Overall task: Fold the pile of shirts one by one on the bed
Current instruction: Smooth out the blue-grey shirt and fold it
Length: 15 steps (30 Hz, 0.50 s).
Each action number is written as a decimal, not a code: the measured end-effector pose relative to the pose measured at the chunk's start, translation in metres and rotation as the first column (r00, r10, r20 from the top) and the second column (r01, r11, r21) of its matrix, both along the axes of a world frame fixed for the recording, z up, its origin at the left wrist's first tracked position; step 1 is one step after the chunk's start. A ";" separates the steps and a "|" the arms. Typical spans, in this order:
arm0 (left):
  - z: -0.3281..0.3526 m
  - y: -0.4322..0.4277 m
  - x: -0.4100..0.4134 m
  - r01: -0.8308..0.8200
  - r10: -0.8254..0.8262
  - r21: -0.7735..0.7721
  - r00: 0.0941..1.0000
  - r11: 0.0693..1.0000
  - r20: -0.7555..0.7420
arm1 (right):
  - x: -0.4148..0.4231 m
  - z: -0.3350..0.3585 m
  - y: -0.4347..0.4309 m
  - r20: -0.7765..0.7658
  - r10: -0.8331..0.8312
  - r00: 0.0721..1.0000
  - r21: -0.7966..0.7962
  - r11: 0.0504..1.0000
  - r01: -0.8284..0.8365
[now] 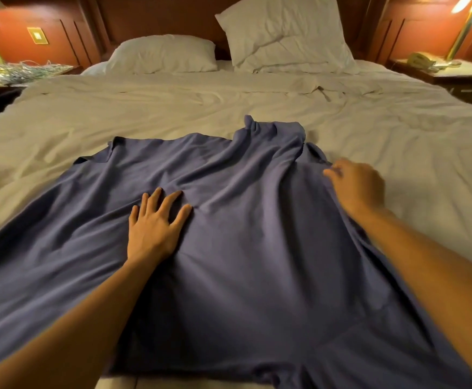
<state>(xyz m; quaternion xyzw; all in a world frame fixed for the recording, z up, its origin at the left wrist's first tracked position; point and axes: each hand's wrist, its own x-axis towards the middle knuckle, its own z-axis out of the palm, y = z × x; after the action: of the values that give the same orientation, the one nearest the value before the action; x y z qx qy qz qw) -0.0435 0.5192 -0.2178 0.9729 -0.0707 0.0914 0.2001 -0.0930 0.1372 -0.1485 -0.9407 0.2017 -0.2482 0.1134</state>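
Observation:
A large blue-purple shirt lies spread and wrinkled across the near half of the bed. Its far end is bunched into a ridge near the middle of the bed. My left hand lies flat on the shirt's middle with fingers spread. My right hand is at the shirt's right edge with fingers curled over the fabric there. Whether it pinches the cloth is hidden by the back of the hand.
Two white pillows lean at the wooden headboard. A nightstand with tangled cables stands at the left. Another nightstand holds a telephone and a brass lamp at the right. White sheet surrounds the shirt.

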 end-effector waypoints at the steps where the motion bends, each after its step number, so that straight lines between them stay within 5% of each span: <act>1: -0.001 0.000 0.002 -0.005 0.005 0.001 1.000 1.000 0.010 | -0.006 0.002 -0.019 0.063 -0.094 0.994 0.143 0.986 0.084; 3: -0.002 0.000 0.003 -0.016 0.016 0.006 1.000 1.000 0.025 | -0.025 0.002 -0.056 0.045 -0.293 0.955 0.396 0.883 0.252; 6: 0.000 -0.001 0.002 -0.022 0.022 0.002 1.000 1.000 0.019 | -0.052 -0.001 -0.075 -0.099 -0.361 0.927 0.564 0.747 0.351; 15: 0.010 0.008 -0.021 0.016 -0.020 -0.104 0.999 0.994 -0.042 | -0.125 -0.004 -0.009 -0.171 0.014 0.985 0.616 0.782 0.096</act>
<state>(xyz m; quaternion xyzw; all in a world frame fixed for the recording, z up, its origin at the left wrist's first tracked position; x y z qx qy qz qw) -0.0645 0.5269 -0.2082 0.9623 -0.0705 0.0723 0.2526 -0.2176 0.1282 -0.1529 -0.8634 0.3013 -0.0908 0.3943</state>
